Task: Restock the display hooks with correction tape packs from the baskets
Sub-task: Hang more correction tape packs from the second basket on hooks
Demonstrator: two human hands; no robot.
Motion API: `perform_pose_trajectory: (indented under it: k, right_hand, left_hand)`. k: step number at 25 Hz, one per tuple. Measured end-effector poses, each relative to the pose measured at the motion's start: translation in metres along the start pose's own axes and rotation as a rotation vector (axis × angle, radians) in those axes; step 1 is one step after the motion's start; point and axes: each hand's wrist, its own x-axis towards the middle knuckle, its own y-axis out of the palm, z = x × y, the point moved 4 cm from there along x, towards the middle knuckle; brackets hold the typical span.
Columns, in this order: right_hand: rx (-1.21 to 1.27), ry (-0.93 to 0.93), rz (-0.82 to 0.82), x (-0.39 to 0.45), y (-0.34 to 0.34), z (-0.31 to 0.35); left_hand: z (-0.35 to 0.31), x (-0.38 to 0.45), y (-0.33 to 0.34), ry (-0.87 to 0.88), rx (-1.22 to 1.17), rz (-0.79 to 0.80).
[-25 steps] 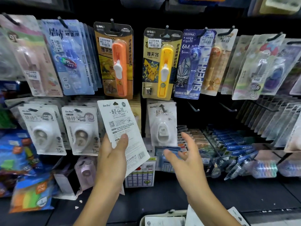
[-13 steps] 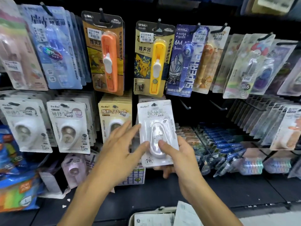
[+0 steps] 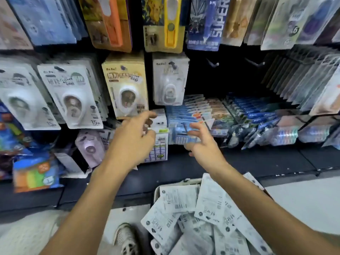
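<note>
A white correction tape pack (image 3: 170, 80) hangs on its hook in the middle row, between a yellow pack (image 3: 127, 87) and two bare hooks (image 3: 213, 63). My left hand (image 3: 134, 138) hovers below the yellow pack with relaxed fingers and holds nothing. My right hand (image 3: 201, 142) is below the white pack, fingers loosely spread, also holding nothing. A basket (image 3: 157, 192) on the floor at the bottom holds several white packs (image 3: 207, 214) lying back side up.
More white packs (image 3: 71, 96) hang at the left. Taller carded items (image 3: 165, 24) fill the top row. Blue packs (image 3: 253, 115) lie in shelf trays to the right. My shoe (image 3: 127, 238) is on the floor beside the basket.
My right hand has let go of the white pack, which now hangs on its hook. Both hands have dropped lower and the view has tilted down to the basket.
</note>
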Motion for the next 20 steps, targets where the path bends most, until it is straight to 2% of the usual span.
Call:
perform_pose_trajectory:
  k: [2, 4, 6, 8, 11, 15, 17, 20]
  right_hand:
    - [-0.271, 0.096, 0.325, -0.028, 0.012, -0.060]
    - [-0.814, 0.127, 0.662, -0.054, 0.019, -0.118]
    - [-1.264, 0.029, 0.821, -0.077, 0.022, -0.162]
    - [-1.352, -0.065, 0.923, -0.102, 0.028, -0.198]
    - [-1.356, -0.256, 0.953, -0.128, 0.042, -0.230]
    - [-1.322, -0.473, 0.803, -0.136, 0.064, -0.235]
    - [-1.351, -0.469, 0.693, -0.140, 0.071, -0.236]
    - [-1.317, -0.403, 0.611, -0.141, 0.084, -0.235]
  left_hand:
    - [0.007, -0.013, 0.029, 0.015, 0.136, 0.300]
    - [0.017, -0.031, 0.063, 0.070, 0.339, 0.658]
    - [0.035, -0.052, 0.092, 0.066, 0.465, 0.941]
    - [0.054, -0.070, 0.111, 0.034, 0.593, 1.100]
    - [0.072, -0.082, 0.123, -0.032, 0.663, 1.161]
    - [0.070, -0.075, 0.123, 0.027, 0.562, 1.022]
    - [0.067, -0.071, 0.122, 0.036, 0.515, 0.960]
    - [0.063, -0.068, 0.123, 0.049, 0.510, 0.958]
